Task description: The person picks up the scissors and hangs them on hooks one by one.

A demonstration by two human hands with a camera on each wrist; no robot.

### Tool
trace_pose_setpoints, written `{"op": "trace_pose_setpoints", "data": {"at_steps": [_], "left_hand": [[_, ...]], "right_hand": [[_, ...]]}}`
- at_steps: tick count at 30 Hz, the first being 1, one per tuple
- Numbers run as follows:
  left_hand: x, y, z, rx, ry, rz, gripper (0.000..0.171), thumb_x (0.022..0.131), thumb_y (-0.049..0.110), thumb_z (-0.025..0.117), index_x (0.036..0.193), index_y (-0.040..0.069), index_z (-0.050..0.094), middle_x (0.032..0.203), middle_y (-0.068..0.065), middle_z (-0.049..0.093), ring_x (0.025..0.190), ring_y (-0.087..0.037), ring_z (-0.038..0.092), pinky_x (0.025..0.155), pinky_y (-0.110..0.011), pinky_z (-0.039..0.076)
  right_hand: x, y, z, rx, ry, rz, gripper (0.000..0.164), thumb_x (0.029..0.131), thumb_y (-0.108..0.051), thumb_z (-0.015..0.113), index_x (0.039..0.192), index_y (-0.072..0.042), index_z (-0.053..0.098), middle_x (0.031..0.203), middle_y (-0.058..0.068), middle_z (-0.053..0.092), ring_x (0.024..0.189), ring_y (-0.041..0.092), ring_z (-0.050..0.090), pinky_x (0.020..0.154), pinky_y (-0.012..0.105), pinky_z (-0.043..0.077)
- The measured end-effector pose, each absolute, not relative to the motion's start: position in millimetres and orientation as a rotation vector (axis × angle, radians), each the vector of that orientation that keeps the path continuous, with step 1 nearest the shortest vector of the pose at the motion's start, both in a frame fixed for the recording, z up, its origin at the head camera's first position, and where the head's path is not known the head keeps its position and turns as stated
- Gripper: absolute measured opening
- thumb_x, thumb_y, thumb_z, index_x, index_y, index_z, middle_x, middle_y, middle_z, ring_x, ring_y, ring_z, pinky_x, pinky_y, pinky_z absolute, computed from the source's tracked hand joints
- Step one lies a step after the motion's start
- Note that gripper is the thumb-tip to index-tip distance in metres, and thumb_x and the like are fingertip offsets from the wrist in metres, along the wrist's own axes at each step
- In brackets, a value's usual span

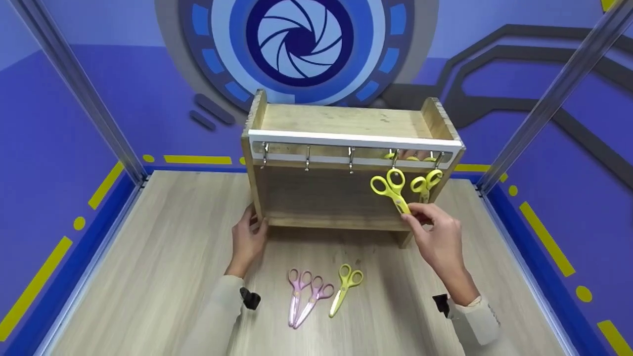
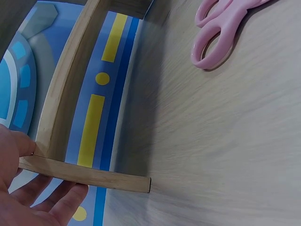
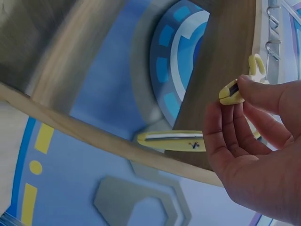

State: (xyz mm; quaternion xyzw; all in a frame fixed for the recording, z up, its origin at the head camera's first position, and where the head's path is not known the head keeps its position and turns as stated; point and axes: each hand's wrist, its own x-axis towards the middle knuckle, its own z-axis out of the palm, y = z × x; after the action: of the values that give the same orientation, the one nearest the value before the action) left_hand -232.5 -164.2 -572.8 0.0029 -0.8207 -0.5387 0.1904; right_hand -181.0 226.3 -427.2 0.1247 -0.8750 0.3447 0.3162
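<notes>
A wooden rack (image 1: 341,222) bears a white-edged metal strip with several hooks (image 1: 351,160) along its front. My right hand (image 1: 440,237) pinches yellow scissors (image 1: 395,190) by the blade end, handles up, with one finger loop right at a hook. Just right of it, a second pair of yellow scissors (image 1: 426,184) hangs from the end hook; its blades (image 3: 171,141) point down behind my fingers. At the rack's lower left corner my left hand (image 1: 247,242) grips the side panel (image 2: 94,176), with the thumb inside and the fingers beneath in the left wrist view.
On the tabletop (image 1: 173,277) before the rack lie two pink scissors (image 1: 296,294) (image 1: 314,299), side by side and overlapping, and one yellow pair (image 1: 345,291) to their right. Blue patterned walls (image 1: 99,99) and metal posts (image 1: 554,94) enclose the table.
</notes>
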Motion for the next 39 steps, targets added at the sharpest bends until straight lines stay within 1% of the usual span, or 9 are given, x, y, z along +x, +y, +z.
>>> {"op": "trace_pose_setpoints", "data": {"at_steps": [8,15,20,23,27,31,39], "left_hand": [[-233.2,-164.8,-571.9,0.017,-2.299,-1.515,0.05,0.099,0.008,0.066,0.147,0.003,0.051,0.137,-0.025,0.061,0.119,-0.039,0.065,0.094,-0.046,0.059],[-233.3,-164.6,-572.3,-0.007,-2.284,-1.506,0.051,0.098,0.006,0.067,0.147,0.001,0.051,0.136,-0.026,0.061,0.118,-0.041,0.065,0.094,-0.047,0.059],[-233.8,-164.2,-571.6,-0.01,-2.288,-1.518,0.052,0.098,0.006,0.066,0.148,0.002,0.051,0.137,-0.026,0.06,0.119,-0.04,0.065,0.094,-0.046,0.059],[-233.9,-164.2,-571.4,-0.005,-2.303,-1.51,0.053,0.099,0.007,0.065,0.15,0.002,0.048,0.138,-0.026,0.06,0.118,-0.04,0.066,0.092,-0.047,0.06],[-233.6,-164.4,-570.9,0.012,-2.309,-1.504,0.055,0.099,0.008,0.065,0.151,0.003,0.047,0.139,-0.026,0.059,0.116,-0.041,0.067,0.09,-0.047,0.061],[-233.3,-163.9,-570.6,0.012,-2.295,-1.527,0.055,0.099,0.007,0.065,0.151,0.003,0.048,0.139,-0.026,0.059,0.118,-0.041,0.065,0.091,-0.046,0.061],[-233.5,-164.0,-571.3,0.003,-2.284,-1.524,0.056,0.098,0.005,0.066,0.151,0.002,0.048,0.139,-0.027,0.059,0.119,-0.044,0.064,0.091,-0.046,0.06]], "right_hand": [[-191.4,217.2,-439.0,0.269,-2.315,0.988,0.016,0.085,-0.006,0.084,0.098,-0.002,0.077,0.087,0.007,0.073,0.072,0.016,0.066,0.063,0.01,0.049],[-201.0,211.1,-448.2,0.266,-2.3,0.992,0.014,0.087,-0.007,0.083,0.097,-0.001,0.076,0.088,0.01,0.073,0.073,0.017,0.067,0.065,0.003,0.045],[-207.2,208.6,-453.2,0.275,-2.276,0.987,0.014,0.086,-0.006,0.082,0.096,0.001,0.075,0.087,0.01,0.074,0.072,0.02,0.068,0.065,0.005,0.045],[-210.9,206.9,-455.5,0.282,-2.253,0.979,0.012,0.086,-0.006,0.082,0.094,0.0,0.076,0.085,0.009,0.074,0.07,0.02,0.069,0.062,0.016,0.052],[-214.7,204.6,-456.7,0.287,-2.241,0.976,0.011,0.086,-0.007,0.082,0.092,-0.001,0.077,0.083,0.007,0.074,0.069,0.019,0.069,0.062,0.028,0.056],[-216.6,203.5,-458.3,0.287,-2.246,0.981,0.01,0.086,-0.007,0.082,0.092,-0.001,0.076,0.083,0.008,0.074,0.07,0.02,0.069,0.063,0.025,0.055],[-219.1,202.2,-460.0,0.294,-2.25,0.964,0.011,0.086,-0.007,0.082,0.091,0.0,0.076,0.083,0.009,0.074,0.07,0.022,0.07,0.064,0.038,0.058]]}}
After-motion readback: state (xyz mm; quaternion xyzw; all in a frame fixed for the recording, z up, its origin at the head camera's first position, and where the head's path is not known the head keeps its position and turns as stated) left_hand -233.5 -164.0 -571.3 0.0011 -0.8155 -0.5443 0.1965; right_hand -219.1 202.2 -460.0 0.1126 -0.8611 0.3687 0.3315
